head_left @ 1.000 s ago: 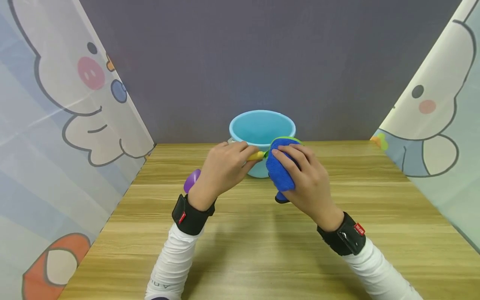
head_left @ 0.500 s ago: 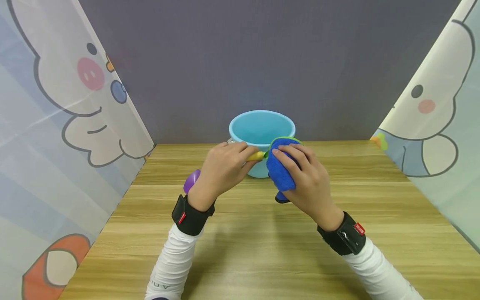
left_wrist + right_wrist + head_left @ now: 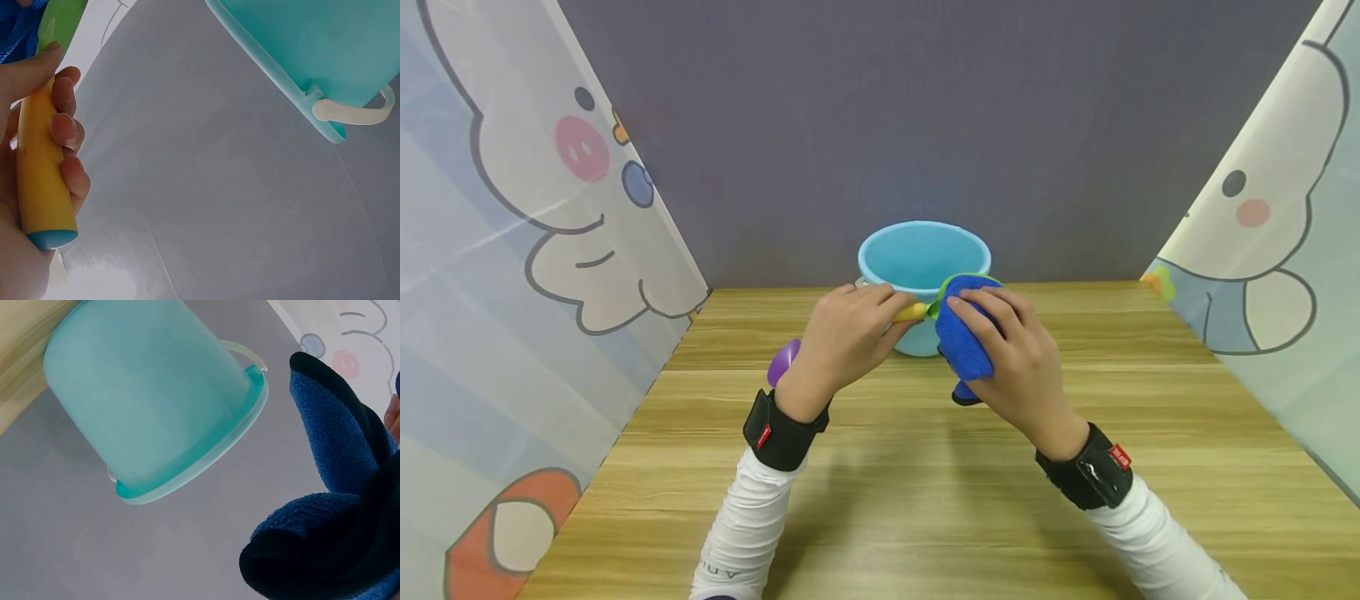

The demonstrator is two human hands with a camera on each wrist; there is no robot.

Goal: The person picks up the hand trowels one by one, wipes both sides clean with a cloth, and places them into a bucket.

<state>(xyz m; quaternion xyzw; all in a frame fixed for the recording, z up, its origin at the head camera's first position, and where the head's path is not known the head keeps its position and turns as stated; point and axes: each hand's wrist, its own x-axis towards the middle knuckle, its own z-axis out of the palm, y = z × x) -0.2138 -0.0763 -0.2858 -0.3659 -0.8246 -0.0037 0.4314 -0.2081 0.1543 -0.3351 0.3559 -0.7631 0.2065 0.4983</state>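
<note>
My left hand [image 3: 853, 337] grips the yellow handle of a toy shovel [image 3: 44, 162], thumb pressed along the handle's top near the green neck. The handle has a teal end cap. My right hand [image 3: 1022, 358] holds a folded blue cloth [image 3: 958, 337] with dark edging around the shovel's head, leaving only a green rim showing above it. Most of the head is hidden by cloth and fingers. Both hands are raised in front of a light blue bucket [image 3: 925, 250], overlapping its front in the head view. In the right wrist view, loose cloth folds hang beside the bucket.
A smooth purple object [image 3: 784, 362] lies on the wooden table [image 3: 895, 500], partly behind the left wrist. A grey panel [image 3: 917, 108] stands behind the bucket, and cartoon-printed sheets [image 3: 512, 317] flank both sides. The bucket has a white handle [image 3: 356, 114].
The right hand and blue cloth have shifted very slightly to the right along the shovel's head. The left hand keeps its grip in the same place; the bucket has not moved.
</note>
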